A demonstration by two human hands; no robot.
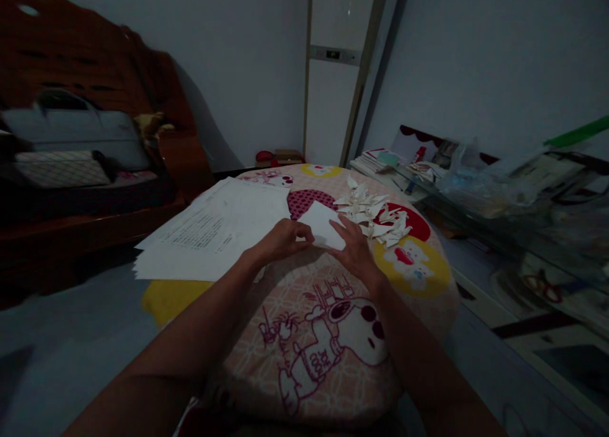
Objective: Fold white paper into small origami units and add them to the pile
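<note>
A small white sheet of paper (322,224) lies on a cushioned surface with a pink cartoon-dog cover (328,335). My left hand (284,239) has its fingers curled and pinches the paper's left edge. My right hand (351,247) rests on the paper's right side, fingers pressed down on it. Just beyond the paper sits a pile of several small folded white paper pieces (375,214).
A stack of printed white sheets (214,231) lies to the left on the cover. A dark wooden sofa with bags (71,139) stands at far left. A glass table with cluttered items (499,183) runs along the right. A white cabinet (333,75) stands at the back.
</note>
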